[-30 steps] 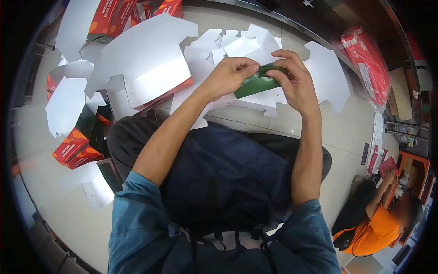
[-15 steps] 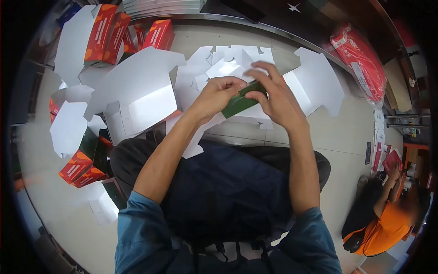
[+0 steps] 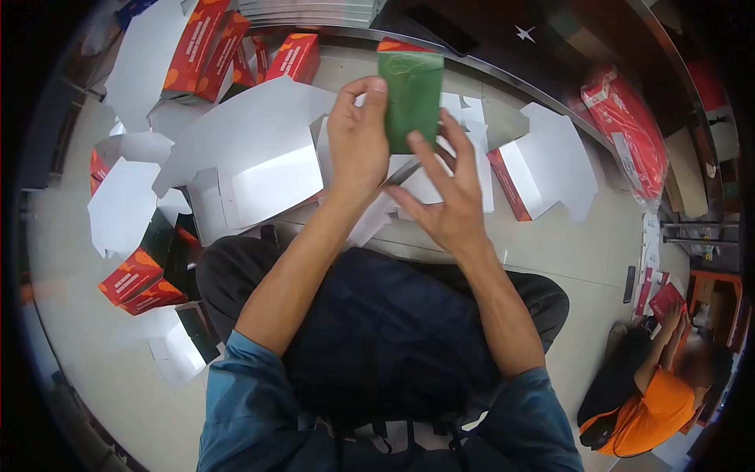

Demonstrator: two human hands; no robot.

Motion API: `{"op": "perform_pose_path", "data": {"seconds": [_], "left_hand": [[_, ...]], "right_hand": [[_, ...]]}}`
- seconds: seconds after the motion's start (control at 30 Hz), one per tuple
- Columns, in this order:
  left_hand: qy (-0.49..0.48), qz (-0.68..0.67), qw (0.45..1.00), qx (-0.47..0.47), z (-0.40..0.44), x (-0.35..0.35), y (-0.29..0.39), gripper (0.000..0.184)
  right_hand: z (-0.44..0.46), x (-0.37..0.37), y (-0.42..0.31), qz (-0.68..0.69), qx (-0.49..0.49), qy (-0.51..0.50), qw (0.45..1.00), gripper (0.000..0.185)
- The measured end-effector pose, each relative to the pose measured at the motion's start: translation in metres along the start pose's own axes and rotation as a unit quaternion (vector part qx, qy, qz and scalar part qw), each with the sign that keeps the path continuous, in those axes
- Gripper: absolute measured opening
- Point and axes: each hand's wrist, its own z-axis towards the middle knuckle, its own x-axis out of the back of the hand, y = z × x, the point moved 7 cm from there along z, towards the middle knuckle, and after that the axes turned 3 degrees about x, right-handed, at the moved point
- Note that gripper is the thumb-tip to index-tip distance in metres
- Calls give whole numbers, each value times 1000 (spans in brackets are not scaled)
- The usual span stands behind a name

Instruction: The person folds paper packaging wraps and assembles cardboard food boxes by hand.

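Note:
Raised above the white card pieces is a green carton (image 3: 413,98) with a red-and-orange top edge. My left hand (image 3: 358,130) grips its left edge, thumb on the near face and fingers partly hidden. Spread at the carton's lower right corner is my right hand (image 3: 444,181), its index fingertip at the bottom edge and its thumb apart below. Under both hands lies a white cardboard sheet (image 3: 476,161), partly covered. To the left stands an open white-lined box (image 3: 267,185), and to the right another open box (image 3: 543,161) with a red side.
Red-and-orange boxes (image 3: 193,55) crowd the back left, with more open cartons (image 3: 134,279) by my left knee. A plastic-wrapped red pack (image 3: 625,134) lies at the right. A phone (image 3: 442,30) rests on the dark surface ahead. A person in orange (image 3: 653,409) sits at right.
The green carton has been lifted and turned upright, showing its broad green face. My left hand has moved up with it, while my right hand has dropped lower with its fingers spread.

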Motion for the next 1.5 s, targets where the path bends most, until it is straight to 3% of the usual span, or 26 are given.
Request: {"op": "perform_pose_path", "data": {"seconds": [0.1,0.13,0.23,0.37,0.57,0.67,0.87,1.07,1.17,1.27,1.33,1.37,1.43,1.47,1.5], "left_hand": [[-43,49,998,11,-13,-21,8,20],[-75,75,994,35,-14,-21,4,31],[-162,75,983,46,-10,-29,-3,37],[-134,67,988,41,-11,-25,-6,26],[-122,102,986,41,-11,-23,-3,22],[-112,117,986,43,-9,-20,-2,21],[-130,105,984,59,-18,-24,-13,19],[-111,80,989,53,-18,-22,-14,15],[-133,58,988,57,-21,-23,-23,17],[-142,62,987,42,-26,-30,-24,20],[-131,79,988,1,-27,-31,-18,22],[-174,182,966,-65,-34,-38,-12,22],[-248,378,871,-191,-52,-52,-6,23],[-281,463,786,-297,-67,-57,-19,27],[-373,604,652,-266,-81,-66,-41,25]], "right_hand": [[4,23,13,-8,-32,74,997,82],[5,30,19,72,-60,113,989,82],[6,44,24,175,-91,164,966,79],[10,48,17,-18,-14,17,1000,55],[6,41,13,32,-12,-82,996,45],[7,38,10,67,-12,-82,994,42],[4,42,24,-35,-68,21,997,35],[5,41,24,-21,-50,2,999,28],[2,46,31,-29,-44,80,995,17],[-5,48,44,10,-81,91,992,29],[-3,46,51,93,-103,43,989,45],[-2,47,53,136,-114,19,984,53],[0,66,61,242,-141,80,957,63],[3,74,63,293,-153,109,937,68],[9,77,58,272,-154,104,944,66]]}}
